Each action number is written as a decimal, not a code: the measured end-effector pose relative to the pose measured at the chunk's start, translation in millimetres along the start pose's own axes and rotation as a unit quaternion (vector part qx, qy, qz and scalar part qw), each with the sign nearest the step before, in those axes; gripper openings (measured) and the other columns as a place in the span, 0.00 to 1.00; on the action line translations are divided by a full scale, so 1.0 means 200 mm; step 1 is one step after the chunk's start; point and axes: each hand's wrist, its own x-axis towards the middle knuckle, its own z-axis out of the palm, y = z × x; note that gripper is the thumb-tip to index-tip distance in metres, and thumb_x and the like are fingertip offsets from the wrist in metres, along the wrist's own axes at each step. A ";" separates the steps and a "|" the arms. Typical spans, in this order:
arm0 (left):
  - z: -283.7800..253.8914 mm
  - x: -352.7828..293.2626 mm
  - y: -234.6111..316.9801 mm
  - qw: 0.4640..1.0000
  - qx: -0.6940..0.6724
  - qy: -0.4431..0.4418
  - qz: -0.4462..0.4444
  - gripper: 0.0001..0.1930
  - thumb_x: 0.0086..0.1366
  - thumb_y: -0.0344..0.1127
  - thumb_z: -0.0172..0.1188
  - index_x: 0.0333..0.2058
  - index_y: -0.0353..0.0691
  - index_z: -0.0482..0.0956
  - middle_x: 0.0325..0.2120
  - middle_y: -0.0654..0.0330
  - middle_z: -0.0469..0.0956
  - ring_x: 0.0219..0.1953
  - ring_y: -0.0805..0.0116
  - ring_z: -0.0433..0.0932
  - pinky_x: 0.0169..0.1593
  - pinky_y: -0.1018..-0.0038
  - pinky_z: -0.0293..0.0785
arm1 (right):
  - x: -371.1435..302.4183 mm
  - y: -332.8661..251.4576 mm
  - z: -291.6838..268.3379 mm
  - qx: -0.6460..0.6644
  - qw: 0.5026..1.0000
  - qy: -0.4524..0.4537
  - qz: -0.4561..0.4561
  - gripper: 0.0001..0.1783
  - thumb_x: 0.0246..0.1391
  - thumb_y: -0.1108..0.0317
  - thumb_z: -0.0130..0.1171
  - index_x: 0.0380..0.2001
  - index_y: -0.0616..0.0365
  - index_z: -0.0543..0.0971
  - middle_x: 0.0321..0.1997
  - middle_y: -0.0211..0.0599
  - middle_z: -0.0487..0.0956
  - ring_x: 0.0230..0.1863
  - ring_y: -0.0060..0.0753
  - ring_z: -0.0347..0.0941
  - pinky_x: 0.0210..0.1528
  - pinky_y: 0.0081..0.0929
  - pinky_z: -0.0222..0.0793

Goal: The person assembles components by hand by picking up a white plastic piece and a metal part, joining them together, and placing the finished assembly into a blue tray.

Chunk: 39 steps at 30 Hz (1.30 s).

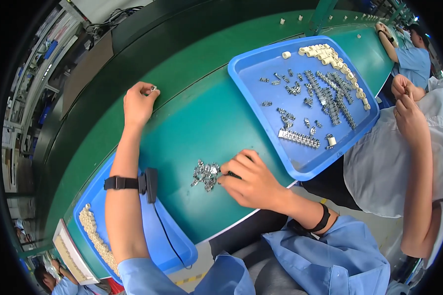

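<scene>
My left hand [139, 105] is stretched out over the green bench, thumb and forefinger pinched on a small shiny part [154, 88]. Its exact kind is too small to tell. My right hand [251, 181] is at the right side of a loose pile of small silver metal pieces [205, 174] on the green mat. The fingers there are curled and drawn together; whatever lies between them is hidden. A blue tray [261, 110] beyond my right hand holds strips of joined metal pieces [322, 96], loose metal pieces and cream ring-shaped parts [330, 56].
Under my left forearm, another blue tray [170, 241] holds many small cream parts [96, 236]. A black device [150, 184] on a wrist strap trails a cable. To the right, a person in a light shirt [379, 167] works close by. White parts [300, 18] stand along the far bench.
</scene>
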 end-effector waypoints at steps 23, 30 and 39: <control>-1.21 -1.37 -0.62 0.931 0.321 0.156 -0.080 0.09 0.63 0.30 0.65 0.43 0.37 0.86 0.40 0.55 0.83 0.43 0.55 0.80 0.51 0.62 0.76 | 0.06 -0.08 -0.03 0.016 0.997 0.079 0.007 0.12 0.43 0.82 0.69 0.32 0.61 0.79 0.39 0.39 0.83 0.39 0.44 0.78 0.51 0.43 0.69; -1.14 -1.35 -0.85 0.856 0.483 0.146 -0.112 0.10 0.62 0.36 0.66 0.41 0.42 0.87 0.43 0.56 0.81 0.50 0.52 0.77 0.54 0.56 0.73 | 0.01 -0.08 -0.02 0.012 0.995 0.095 -0.037 0.12 0.46 0.83 0.68 0.33 0.60 0.78 0.37 0.38 0.83 0.38 0.44 0.78 0.52 0.44 0.69; -1.20 -1.28 -1.02 0.839 0.536 0.087 -0.038 0.10 0.59 0.36 0.64 0.38 0.40 0.84 0.42 0.55 0.79 0.50 0.50 0.76 0.51 0.54 0.73 | 0.02 -0.04 -0.02 0.082 0.994 0.060 -0.035 0.10 0.47 0.78 0.74 0.29 0.57 0.81 0.33 0.35 0.83 0.35 0.38 0.79 0.49 0.40 0.69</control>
